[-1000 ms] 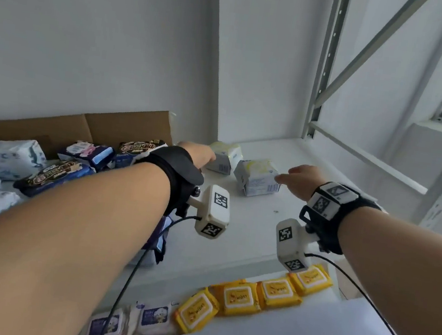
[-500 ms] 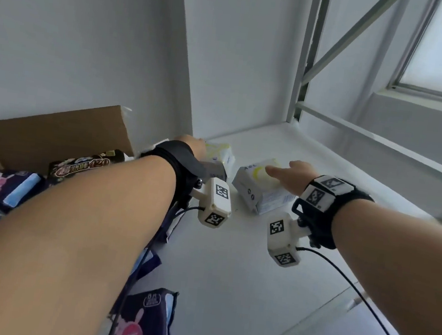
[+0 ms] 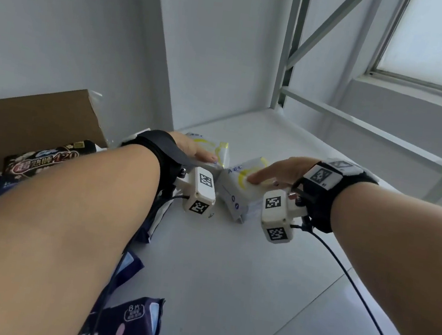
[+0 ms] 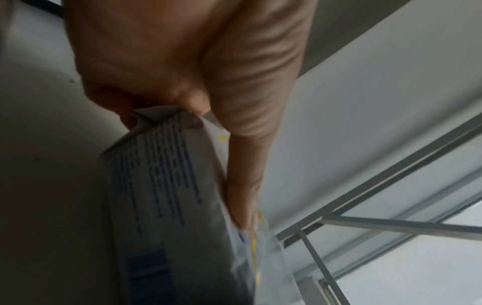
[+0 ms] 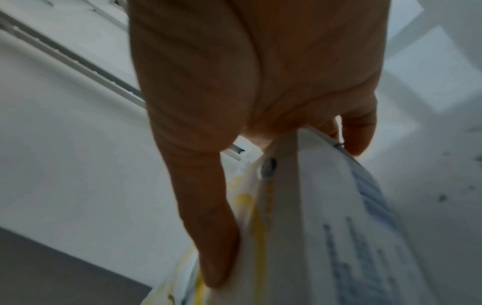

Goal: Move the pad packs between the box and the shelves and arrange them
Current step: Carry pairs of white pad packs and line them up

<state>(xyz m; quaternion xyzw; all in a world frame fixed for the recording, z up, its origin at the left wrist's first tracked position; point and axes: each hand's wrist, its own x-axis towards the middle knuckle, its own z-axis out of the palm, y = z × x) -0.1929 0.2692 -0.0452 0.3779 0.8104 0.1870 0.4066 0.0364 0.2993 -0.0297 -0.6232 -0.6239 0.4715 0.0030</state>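
Nearest, bottom edge of the head view: a dark navy pack w/ a pink rabbit print lies at the shelf's near-left edge, partly under the left forearm. The white shelf surface runs from there back to the wall.

Mid-distance, both hands are on white-and-yellow pad packs sitting on the shelf. Right hand grips the right pack: thumb pressed along the yellow-printed face, other fingers curled round the opposite side (right wrist cam shows thumb and fingertips either side of the pack). Pack is tilted, blue "ABC" lettering on top.

Left hand grips the left pack just behind and left of the right one; the two packs look to be touching or very nearly, can't tell which. Left wrist cam: hand w/ thumb laid down one face, fingers folded over the top corner of the pack, blue print on its side.

Left of the hands: a cardboard box holding dark packs, one black pack w/ "420" on it.

Far: grey wall, shelf frame upright and diagonal braces, window top right.
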